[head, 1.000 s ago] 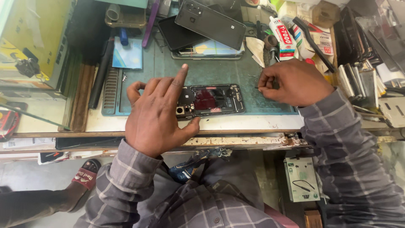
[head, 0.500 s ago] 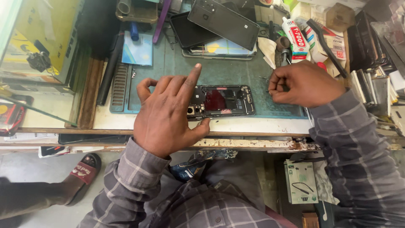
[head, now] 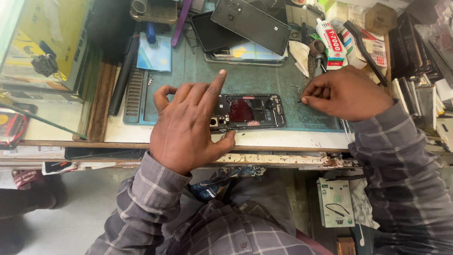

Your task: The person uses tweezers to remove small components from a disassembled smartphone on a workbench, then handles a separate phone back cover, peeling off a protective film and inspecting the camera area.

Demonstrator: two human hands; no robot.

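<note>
Cluttered repair bench, green work mat [head: 188, 75] lying on top. An opened phone [head: 250, 111] — back removed, boards showing — is lying flat at the mat's near edge. The left hand [head: 188, 125] is resting over the phone's left end, fingers spread, index finger pointing up, thumb pressing along the near side. The right hand [head: 347, 92] is hovering just right of the phone, fingers pinching a thin dark tool [head: 299, 100] — its tip is barely showing. Two dark phones [head: 240, 26] are lying stacked at the mat's far side, a glue tube [head: 332, 42] beside them.
</note>
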